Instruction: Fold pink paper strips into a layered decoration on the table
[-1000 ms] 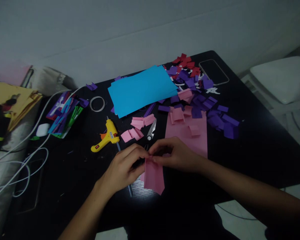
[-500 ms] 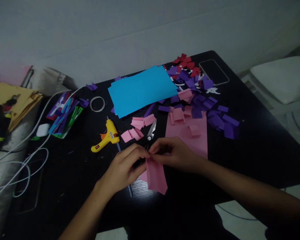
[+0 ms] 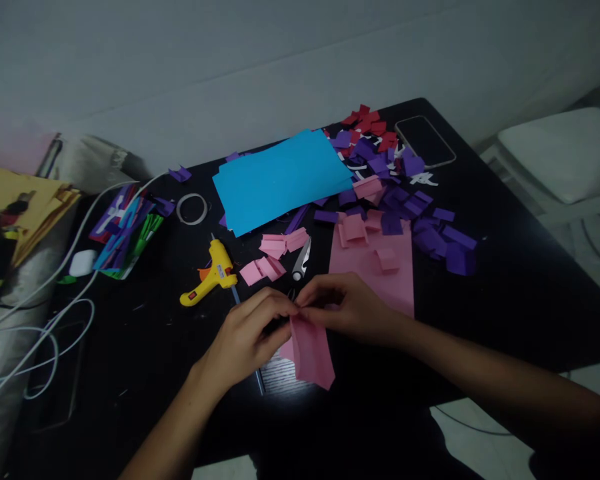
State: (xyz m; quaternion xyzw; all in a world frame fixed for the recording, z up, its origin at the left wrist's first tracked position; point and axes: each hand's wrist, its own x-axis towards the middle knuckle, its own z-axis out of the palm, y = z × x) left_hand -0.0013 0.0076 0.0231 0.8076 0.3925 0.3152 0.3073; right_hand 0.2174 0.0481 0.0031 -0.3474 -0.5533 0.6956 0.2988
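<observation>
Both hands pinch the top edge of a creased piece of pink paper (image 3: 313,353), which hangs down toward the table's front. My left hand (image 3: 255,330) is closed on its upper left corner. From the right, my right hand (image 3: 347,307) is closed on the same edge, its fingertips meeting the left ones. Just beyond the hands lie scissors (image 3: 301,263), their handles partly hidden. Folded pink paper pieces (image 3: 263,268) rest past my left hand. A larger pink sheet (image 3: 370,287) lies partly under my right hand.
A yellow glue gun (image 3: 213,273) lies left of the hands. Blue sheets (image 3: 285,177) are stacked at the back. Purple pieces (image 3: 433,240) and red pieces (image 3: 367,120) are scattered behind a phone-side pile. A phone (image 3: 425,141), a tape roll (image 3: 192,209) and white cables (image 3: 55,333) also lie about.
The hands and the pink paper keep nearly the same pose and grip. The whole view shifts very slightly; nothing else visibly moves.
</observation>
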